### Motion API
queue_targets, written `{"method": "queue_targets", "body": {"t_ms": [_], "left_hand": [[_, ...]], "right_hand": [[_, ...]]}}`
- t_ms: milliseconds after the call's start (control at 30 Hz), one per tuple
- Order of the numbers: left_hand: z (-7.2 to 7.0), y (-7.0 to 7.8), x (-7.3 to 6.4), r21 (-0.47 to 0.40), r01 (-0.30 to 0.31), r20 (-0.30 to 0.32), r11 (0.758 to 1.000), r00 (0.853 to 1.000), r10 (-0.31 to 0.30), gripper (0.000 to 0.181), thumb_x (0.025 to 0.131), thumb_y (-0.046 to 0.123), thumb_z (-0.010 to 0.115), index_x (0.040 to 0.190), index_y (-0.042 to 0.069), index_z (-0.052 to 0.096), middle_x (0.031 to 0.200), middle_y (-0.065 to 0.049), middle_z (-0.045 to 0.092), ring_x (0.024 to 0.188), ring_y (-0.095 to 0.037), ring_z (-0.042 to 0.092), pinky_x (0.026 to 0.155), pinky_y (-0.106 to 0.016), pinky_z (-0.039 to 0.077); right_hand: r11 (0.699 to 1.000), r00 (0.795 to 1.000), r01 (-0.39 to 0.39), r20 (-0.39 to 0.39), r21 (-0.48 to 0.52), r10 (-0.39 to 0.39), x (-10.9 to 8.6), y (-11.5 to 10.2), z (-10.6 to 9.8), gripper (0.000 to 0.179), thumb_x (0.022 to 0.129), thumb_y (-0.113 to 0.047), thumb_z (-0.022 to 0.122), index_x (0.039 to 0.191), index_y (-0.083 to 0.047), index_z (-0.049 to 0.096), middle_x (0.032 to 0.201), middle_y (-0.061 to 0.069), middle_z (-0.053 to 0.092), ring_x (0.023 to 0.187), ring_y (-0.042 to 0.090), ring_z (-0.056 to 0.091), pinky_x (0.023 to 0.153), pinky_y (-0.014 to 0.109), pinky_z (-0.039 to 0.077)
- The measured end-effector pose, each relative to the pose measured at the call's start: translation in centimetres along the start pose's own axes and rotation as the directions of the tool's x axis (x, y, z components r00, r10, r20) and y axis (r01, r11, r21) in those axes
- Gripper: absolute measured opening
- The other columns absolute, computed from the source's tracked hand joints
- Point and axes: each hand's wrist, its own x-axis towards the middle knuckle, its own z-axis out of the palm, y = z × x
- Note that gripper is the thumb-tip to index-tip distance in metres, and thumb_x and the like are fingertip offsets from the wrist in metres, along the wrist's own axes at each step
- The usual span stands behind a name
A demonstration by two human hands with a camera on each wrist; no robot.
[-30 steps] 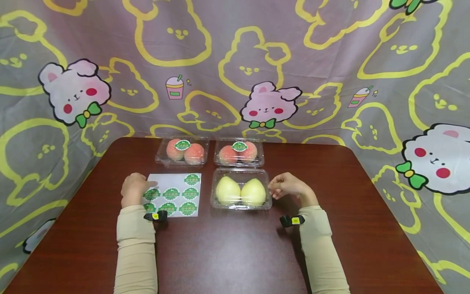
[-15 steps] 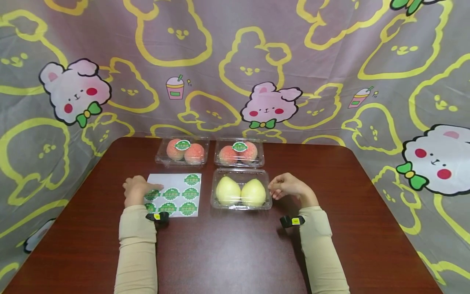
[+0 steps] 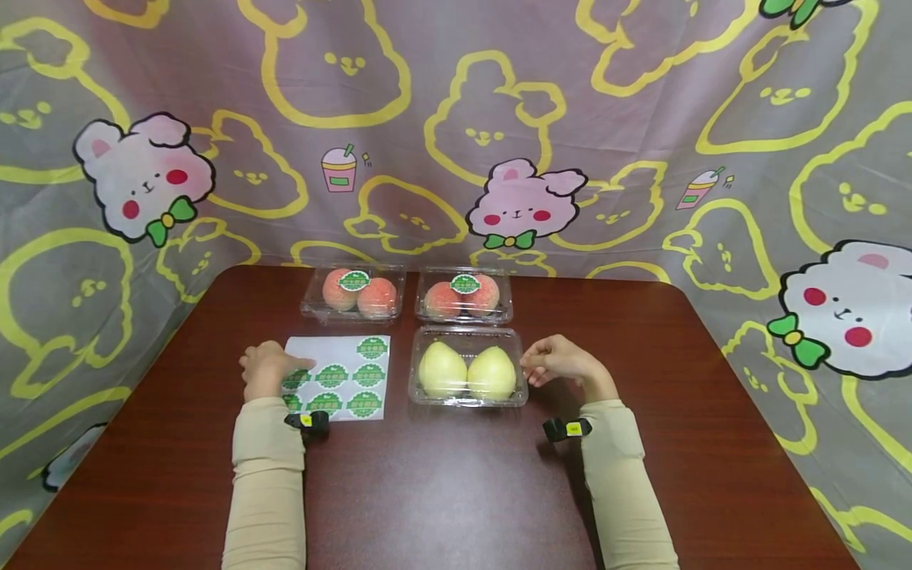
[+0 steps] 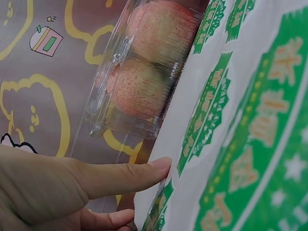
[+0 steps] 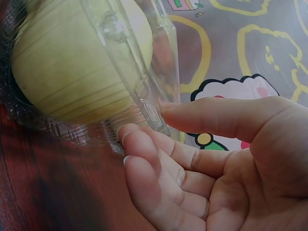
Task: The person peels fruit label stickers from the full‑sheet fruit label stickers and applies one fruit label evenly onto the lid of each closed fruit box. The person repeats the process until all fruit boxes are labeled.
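My left hand (image 3: 265, 370) is at the left edge of a white sheet of green round stickers (image 3: 351, 364). Its straight thumb (image 4: 139, 174) reaches over the sheet, the tip beside a sticker; the other fingers lie left of the edge, partly hidden. My right hand (image 3: 563, 364) holds the right side of a clear plastic clamshell box (image 3: 469, 398). In the right wrist view the thumb and curled fingers (image 5: 139, 161) meet at the lid's corner tab. Two pale yellow peach-shaped fruits (image 3: 492, 374) are inside, and no sticker shows on this lid.
Behind stand two more clear boxes, the left one (image 3: 313, 309) and the right one (image 3: 504, 309). Each holds two pink peaches and has a green sticker on its lid. A patterned cloth (image 3: 427, 222) hangs behind the brown table (image 3: 456, 491).
My left hand has shifted slightly right and its thumb reaches further over the sticker sheet. The sheet has slid very slightly left. My right hand and the boxes have stayed in place.
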Motion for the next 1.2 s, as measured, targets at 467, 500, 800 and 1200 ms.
{"method": "queue_targets", "body": {"t_ms": [467, 500, 800, 1200], "left_hand": [[0.1, -0.1, 0.5, -0.142, 0.094, -0.005, 0.985, 0.995, -0.095, 0.081, 0.079, 0.029, 0.075, 0.131, -0.018, 0.035, 0.122, -0.036, 0.047, 0.106, -0.047, 0.045, 0.092, -0.059, 0.044], [0.1, -0.2, 0.4, -0.152, 0.098, 0.002, 0.983, 0.995, -0.099, 0.081, 0.079, 0.029, 0.075, 0.132, -0.017, 0.035, 0.121, -0.036, 0.048, 0.105, -0.046, 0.046, 0.091, -0.059, 0.045], [-0.6, -1.0, 0.2, -0.249, 0.017, 0.063, 0.968, 0.998, -0.001, 0.051, 0.078, 0.024, 0.077, 0.109, -0.01, 0.054, 0.088, -0.015, 0.051, 0.083, -0.026, 0.047, 0.066, -0.032, 0.041], [-1.3, -1.9, 1.2, -0.343, -0.002, 0.191, 0.939, 0.979, 0.072, 0.068, 0.088, 0.033, 0.068, 0.136, -0.009, 0.044, 0.112, -0.019, 0.061, 0.092, -0.022, 0.059, 0.079, -0.032, 0.05]], "right_hand": [[1.0, 1.0, 0.004, -0.009, -0.01, -0.004, -0.1, -0.1, -0.1, 0.024, 0.093, -0.007, 0.058, 0.103, 0.014, 0.061, 0.072, 0.003, 0.065, 0.061, 0.009, 0.063, 0.066, 0.028, 0.059], [1.0, 1.0, 0.002, -0.008, -0.011, -0.003, -0.1, -0.1, -0.1, 0.024, 0.093, -0.007, 0.058, 0.104, 0.014, 0.061, 0.072, 0.003, 0.065, 0.061, 0.009, 0.063, 0.066, 0.028, 0.059], [1.0, 1.0, -0.004, -0.002, 0.003, 0.004, -0.1, -0.2, 0.0, 0.026, 0.092, -0.006, 0.058, 0.105, 0.017, 0.059, 0.073, 0.005, 0.065, 0.061, 0.009, 0.062, 0.064, 0.024, 0.058], [1.0, 1.0, -0.008, -0.006, 0.003, 0.008, -0.2, -0.2, 0.0, 0.027, 0.092, -0.005, 0.058, 0.107, 0.017, 0.058, 0.073, 0.005, 0.066, 0.062, 0.009, 0.063, 0.064, 0.025, 0.058]]}}
